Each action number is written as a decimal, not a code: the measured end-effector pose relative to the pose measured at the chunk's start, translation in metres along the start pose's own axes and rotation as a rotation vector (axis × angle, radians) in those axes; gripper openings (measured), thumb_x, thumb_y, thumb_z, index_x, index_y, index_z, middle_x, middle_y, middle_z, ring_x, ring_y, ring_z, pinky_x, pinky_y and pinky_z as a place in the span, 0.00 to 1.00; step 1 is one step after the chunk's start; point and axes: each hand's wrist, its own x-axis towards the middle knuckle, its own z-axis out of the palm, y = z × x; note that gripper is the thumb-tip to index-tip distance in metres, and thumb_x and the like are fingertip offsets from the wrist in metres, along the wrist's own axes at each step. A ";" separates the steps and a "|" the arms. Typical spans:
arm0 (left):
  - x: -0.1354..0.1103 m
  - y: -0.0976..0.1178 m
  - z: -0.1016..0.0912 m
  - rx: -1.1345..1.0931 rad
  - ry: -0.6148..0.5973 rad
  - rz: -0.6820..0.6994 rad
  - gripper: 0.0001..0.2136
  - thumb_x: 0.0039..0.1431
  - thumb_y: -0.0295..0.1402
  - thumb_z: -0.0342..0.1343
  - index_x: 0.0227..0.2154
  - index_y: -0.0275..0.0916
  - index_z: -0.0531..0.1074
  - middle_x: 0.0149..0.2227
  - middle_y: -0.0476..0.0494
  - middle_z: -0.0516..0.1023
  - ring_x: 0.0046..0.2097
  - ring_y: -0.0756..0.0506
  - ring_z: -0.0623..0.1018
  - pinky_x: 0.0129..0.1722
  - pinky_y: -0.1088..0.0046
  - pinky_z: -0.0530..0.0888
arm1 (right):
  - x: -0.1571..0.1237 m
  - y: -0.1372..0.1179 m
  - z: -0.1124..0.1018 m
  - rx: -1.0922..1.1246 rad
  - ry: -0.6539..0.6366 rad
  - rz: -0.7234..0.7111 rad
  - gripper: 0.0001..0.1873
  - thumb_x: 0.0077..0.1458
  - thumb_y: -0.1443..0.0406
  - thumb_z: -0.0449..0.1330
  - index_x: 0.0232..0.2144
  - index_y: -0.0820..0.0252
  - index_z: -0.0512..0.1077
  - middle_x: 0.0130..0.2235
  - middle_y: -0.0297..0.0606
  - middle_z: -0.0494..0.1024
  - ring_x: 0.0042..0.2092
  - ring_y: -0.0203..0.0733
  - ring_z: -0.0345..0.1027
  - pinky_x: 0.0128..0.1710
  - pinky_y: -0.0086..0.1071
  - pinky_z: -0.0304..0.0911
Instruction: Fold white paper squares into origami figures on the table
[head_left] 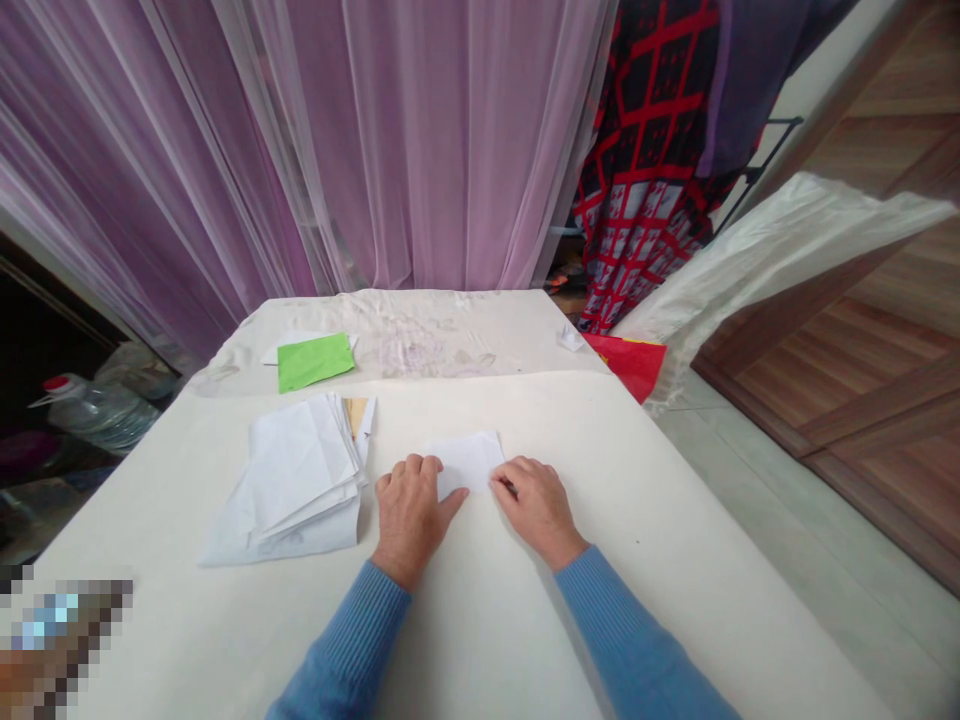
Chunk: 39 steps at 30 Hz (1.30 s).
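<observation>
A small white sheet of paper (472,460) lies on the table between my hands. My left hand (412,505) rests over its left edge, palm down, with the thumb spread away from the fingers along the near edge. At the right edge, my right hand (536,505) has thumb and fingertips pinched together on the near right corner of the paper. Close to my left hand is a loose stack of white papers (300,470), some of them creased, with a tan piece showing at its far right.
A green paper (315,362) lies on white paper at the far left of the white-covered table (645,600). A small folded white paper (570,338) sits at the far right edge, near a red bag (634,365). A pixelated object (60,640) occupies the near left corner.
</observation>
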 end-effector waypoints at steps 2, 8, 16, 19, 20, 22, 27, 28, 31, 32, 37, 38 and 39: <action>0.001 -0.003 -0.002 -0.019 -0.031 0.002 0.17 0.57 0.46 0.57 0.43 0.41 0.69 0.42 0.42 0.73 0.46 0.39 0.72 0.43 0.63 0.64 | 0.000 0.000 0.000 0.000 0.001 -0.001 0.07 0.58 0.67 0.57 0.29 0.55 0.73 0.32 0.32 0.76 0.37 0.38 0.67 0.39 0.31 0.50; 0.004 -0.017 -0.002 -0.084 -0.097 0.048 0.14 0.58 0.42 0.58 0.44 0.43 0.68 0.44 0.43 0.73 0.48 0.41 0.73 0.45 0.64 0.65 | 0.000 0.000 -0.002 0.002 -0.002 0.000 0.07 0.57 0.68 0.57 0.29 0.55 0.74 0.32 0.32 0.76 0.38 0.37 0.67 0.39 0.30 0.51; 0.010 -0.032 0.000 -0.182 -0.162 0.106 0.13 0.57 0.36 0.59 0.45 0.44 0.69 0.46 0.43 0.73 0.48 0.42 0.73 0.47 0.64 0.66 | 0.000 0.002 -0.001 0.016 -0.010 0.003 0.08 0.58 0.68 0.56 0.29 0.55 0.74 0.32 0.33 0.77 0.37 0.37 0.67 0.39 0.30 0.51; 0.012 -0.035 -0.002 -0.207 -0.198 0.111 0.13 0.55 0.33 0.59 0.45 0.43 0.70 0.46 0.43 0.73 0.48 0.41 0.74 0.47 0.64 0.67 | 0.000 0.003 0.000 0.017 -0.009 0.002 0.08 0.58 0.68 0.56 0.29 0.55 0.73 0.32 0.32 0.76 0.37 0.38 0.67 0.39 0.30 0.51; 0.012 -0.036 -0.002 -0.219 -0.207 0.113 0.14 0.55 0.32 0.59 0.45 0.43 0.70 0.46 0.43 0.73 0.48 0.41 0.74 0.47 0.64 0.67 | 0.000 0.003 0.000 0.020 -0.009 0.000 0.08 0.58 0.68 0.56 0.29 0.55 0.73 0.32 0.32 0.76 0.37 0.38 0.67 0.39 0.30 0.51; 0.013 -0.039 -0.002 -0.256 -0.211 0.124 0.14 0.54 0.30 0.59 0.45 0.43 0.70 0.46 0.43 0.74 0.48 0.42 0.74 0.48 0.64 0.68 | 0.000 0.005 -0.001 0.025 -0.012 -0.007 0.08 0.58 0.68 0.56 0.29 0.55 0.74 0.32 0.32 0.76 0.37 0.38 0.67 0.38 0.30 0.51; 0.014 -0.046 0.001 -0.332 -0.221 0.147 0.17 0.52 0.26 0.58 0.46 0.43 0.71 0.46 0.43 0.74 0.46 0.44 0.74 0.47 0.65 0.69 | -0.001 0.013 -0.002 0.011 0.015 0.023 0.08 0.57 0.68 0.55 0.30 0.55 0.74 0.33 0.33 0.76 0.38 0.38 0.67 0.39 0.31 0.52; 0.015 -0.048 0.001 -0.343 -0.230 0.150 0.17 0.51 0.25 0.57 0.46 0.43 0.71 0.47 0.43 0.74 0.46 0.44 0.75 0.47 0.65 0.69 | -0.001 0.013 -0.002 0.005 0.031 0.038 0.08 0.57 0.69 0.55 0.30 0.55 0.74 0.33 0.33 0.77 0.38 0.39 0.67 0.39 0.31 0.52; 0.015 -0.047 0.001 -0.362 -0.227 0.159 0.16 0.52 0.26 0.57 0.46 0.43 0.71 0.46 0.44 0.75 0.45 0.44 0.75 0.46 0.66 0.69 | -0.002 0.007 -0.001 0.004 0.087 0.052 0.07 0.56 0.69 0.56 0.33 0.55 0.73 0.36 0.35 0.77 0.41 0.41 0.67 0.42 0.32 0.52; 0.015 -0.045 0.001 -0.356 -0.208 0.157 0.15 0.54 0.28 0.57 0.45 0.43 0.72 0.45 0.44 0.75 0.45 0.44 0.75 0.46 0.67 0.69 | -0.002 0.003 0.000 0.011 0.099 0.043 0.06 0.55 0.69 0.56 0.33 0.56 0.73 0.38 0.36 0.76 0.43 0.42 0.66 0.43 0.33 0.52; 0.010 -0.032 0.002 -0.217 -0.107 0.096 0.14 0.55 0.41 0.59 0.42 0.42 0.70 0.43 0.43 0.75 0.46 0.42 0.74 0.45 0.65 0.67 | -0.002 -0.019 0.006 0.014 0.068 -0.001 0.03 0.54 0.64 0.60 0.34 0.56 0.72 0.40 0.37 0.75 0.45 0.44 0.64 0.46 0.36 0.51; 0.010 -0.030 0.002 -0.192 -0.104 0.084 0.15 0.55 0.42 0.60 0.42 0.42 0.70 0.43 0.43 0.74 0.47 0.41 0.74 0.45 0.65 0.67 | -0.002 -0.020 0.007 0.011 0.061 0.004 0.03 0.54 0.64 0.60 0.33 0.55 0.72 0.39 0.37 0.75 0.45 0.44 0.64 0.46 0.36 0.51; 0.009 -0.028 0.002 -0.176 -0.105 0.075 0.15 0.55 0.43 0.60 0.42 0.42 0.69 0.43 0.43 0.74 0.47 0.41 0.74 0.45 0.64 0.67 | -0.002 -0.020 0.008 0.010 0.056 0.011 0.02 0.54 0.64 0.60 0.33 0.55 0.72 0.39 0.37 0.75 0.45 0.44 0.64 0.46 0.36 0.51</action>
